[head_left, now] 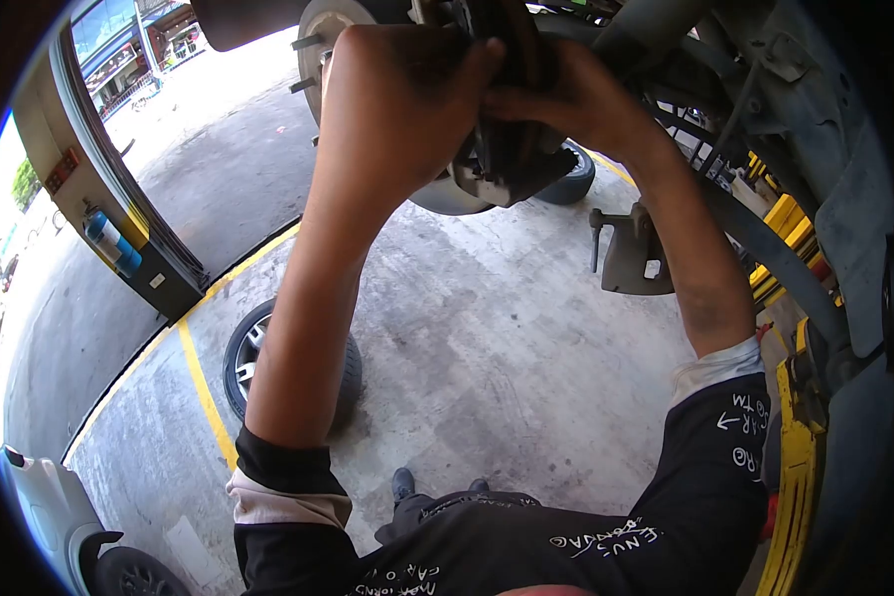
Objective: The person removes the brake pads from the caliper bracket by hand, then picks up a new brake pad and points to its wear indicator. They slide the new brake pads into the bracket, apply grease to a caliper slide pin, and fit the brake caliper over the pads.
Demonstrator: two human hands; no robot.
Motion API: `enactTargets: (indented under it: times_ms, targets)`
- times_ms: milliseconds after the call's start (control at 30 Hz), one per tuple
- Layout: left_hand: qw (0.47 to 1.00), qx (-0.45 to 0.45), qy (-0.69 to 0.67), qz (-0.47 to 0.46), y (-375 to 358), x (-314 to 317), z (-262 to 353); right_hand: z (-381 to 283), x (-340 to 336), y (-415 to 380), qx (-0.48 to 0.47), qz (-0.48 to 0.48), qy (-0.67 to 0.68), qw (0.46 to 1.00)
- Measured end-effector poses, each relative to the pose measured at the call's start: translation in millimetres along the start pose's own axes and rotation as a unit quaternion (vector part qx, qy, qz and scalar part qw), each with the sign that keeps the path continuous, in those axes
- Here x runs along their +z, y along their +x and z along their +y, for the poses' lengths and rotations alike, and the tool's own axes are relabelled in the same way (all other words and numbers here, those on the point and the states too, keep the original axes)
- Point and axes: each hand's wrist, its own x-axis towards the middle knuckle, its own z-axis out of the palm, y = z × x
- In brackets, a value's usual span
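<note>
Both my arms reach up to a car's wheel hub and brake assembly on a raised vehicle. My left hand wraps over the front of the brake parts, fingers curled around them. My right hand grips the same dark brake parts from the right side. The brake disc with wheel studs shows behind my left hand. What lies between my fingers is hidden by the hands.
A loose brake caliper hangs to the right. One removed wheel lies on the concrete floor, another tyre farther back. Yellow lift arms stand at right. A yellow floor line and a pillar are at left.
</note>
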Motion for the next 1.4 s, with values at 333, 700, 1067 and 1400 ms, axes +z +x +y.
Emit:
enactTargets:
  times_ms: [333,700,1067,1400]
  targets:
    - [0.999,0.012,-0.021,0.044,-3.3,6.2,6.7,2.1,-10.7,2.4,0.012,-0.053,0.074,0.996]
    - [0.998,0.045,0.021,0.042,-7.1,13.4,6.7,7.7,-14.3,-1.2,0.020,-0.051,0.060,0.997]
    - [0.995,0.056,-0.021,0.074,-7.5,15.7,1.6,-11.6,-1.3,3.3,-0.013,-0.027,0.068,0.997]
    - [0.994,0.065,0.006,0.090,-9.3,21.5,6.9,-5.8,-11.6,1.7,-0.039,-0.064,0.098,0.992]
